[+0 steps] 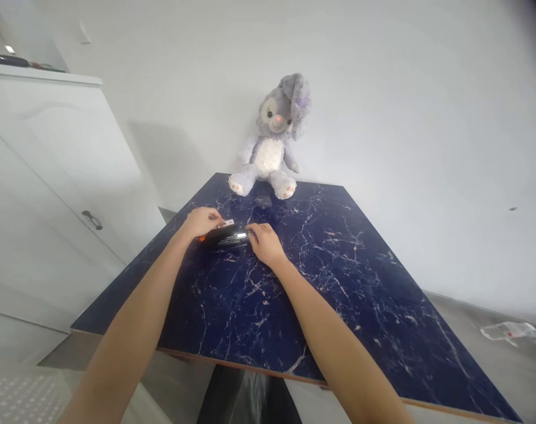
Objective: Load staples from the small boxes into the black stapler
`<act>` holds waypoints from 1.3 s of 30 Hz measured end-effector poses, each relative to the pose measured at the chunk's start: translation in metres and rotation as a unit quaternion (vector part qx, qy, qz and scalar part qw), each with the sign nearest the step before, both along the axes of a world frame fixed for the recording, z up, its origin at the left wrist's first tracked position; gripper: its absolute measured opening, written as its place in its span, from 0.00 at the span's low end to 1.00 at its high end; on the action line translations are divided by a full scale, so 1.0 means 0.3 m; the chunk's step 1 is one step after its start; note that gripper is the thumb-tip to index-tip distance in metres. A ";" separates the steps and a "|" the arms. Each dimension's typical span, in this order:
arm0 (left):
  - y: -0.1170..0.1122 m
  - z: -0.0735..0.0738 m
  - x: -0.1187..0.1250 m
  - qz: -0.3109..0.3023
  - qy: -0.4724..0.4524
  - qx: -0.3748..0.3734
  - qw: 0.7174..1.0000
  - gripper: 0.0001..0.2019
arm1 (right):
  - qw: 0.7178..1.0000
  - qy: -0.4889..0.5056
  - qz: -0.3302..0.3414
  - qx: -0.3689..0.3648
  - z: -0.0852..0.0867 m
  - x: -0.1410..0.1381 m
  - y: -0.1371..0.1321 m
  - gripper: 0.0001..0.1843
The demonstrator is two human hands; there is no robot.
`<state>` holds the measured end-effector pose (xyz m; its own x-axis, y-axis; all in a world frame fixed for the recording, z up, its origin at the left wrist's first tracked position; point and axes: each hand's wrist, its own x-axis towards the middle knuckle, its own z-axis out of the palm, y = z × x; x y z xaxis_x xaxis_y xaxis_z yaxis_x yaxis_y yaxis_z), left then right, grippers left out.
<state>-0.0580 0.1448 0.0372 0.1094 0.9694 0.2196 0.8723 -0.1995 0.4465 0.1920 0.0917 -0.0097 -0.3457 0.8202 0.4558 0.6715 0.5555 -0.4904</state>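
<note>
On the table [338,282], a case [217,236] is being flanked by the half-curled left hand [202,221] and right hand [265,242], grip indeterminable; light, semi-stiff handling, gripped by its ends, is being assumed.

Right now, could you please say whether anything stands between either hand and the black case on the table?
Nothing visible does: the left hand is at the back of the black case, the right hand at its right end. The stuffed toy sits farther back on the table.
</note>
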 end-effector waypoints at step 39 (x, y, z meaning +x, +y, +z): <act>-0.054 -0.072 -0.141 0.020 -0.139 0.011 0.990 0.18 | 0.998 0.046 -0.014 0.035 -0.023 0.003 -0.027 0.19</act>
<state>-0.1004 0.1285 0.0157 0.0024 0.9665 0.2567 0.7233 -0.1789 0.6669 0.1929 0.0835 -0.0166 -0.2775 0.7937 0.5413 0.6415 0.5725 -0.5105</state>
